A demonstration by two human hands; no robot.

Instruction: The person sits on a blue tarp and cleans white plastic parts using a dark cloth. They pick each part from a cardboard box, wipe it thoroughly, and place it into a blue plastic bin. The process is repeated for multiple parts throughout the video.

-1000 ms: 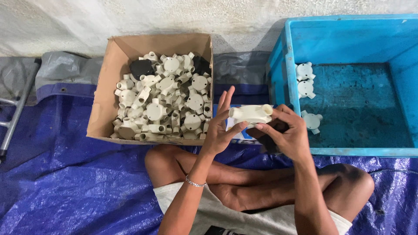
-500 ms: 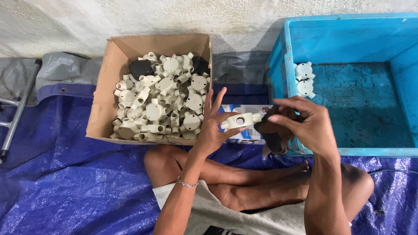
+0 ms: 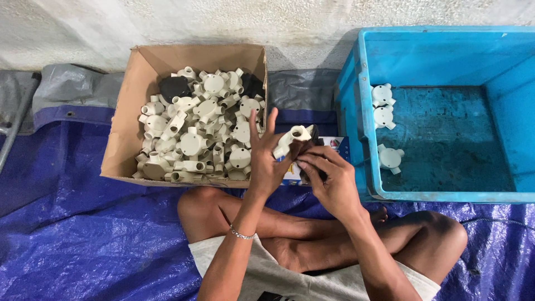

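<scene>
1. the person sits cross-legged on a blue tarp, and both hands meet in front of the knees over one cream plastic pipe fitting.
2. the left hand has its fingers spread apart and pointing up; the fitting rests against the base of these fingers and the thumb side, more propped than clamped.
3. the right hand has its fingertips drawn together, pinched on a small dark piece pressed to the fitting's near side. what that piece is cannot be made out.
4. the fitting is just beyond the right fingertips and to the right of the left fingers, held in the air, not touching any box.
5. beyond the left fingers sits a cardboard box heaped with more of the same fittings, a couple of black ones among them.
6. to the right of the right fingers stands a blue crate with three fittings lying well apart from the hands on its floor.
7. just under the fingers a small printed packet lies on the tarp.
8. handling, as a judgement: the fitting looks light, stiff and hard, smooth enough to slip, unlikely to break. the round body gives the surest hold, with the short tube arms as stops against turning.
</scene>
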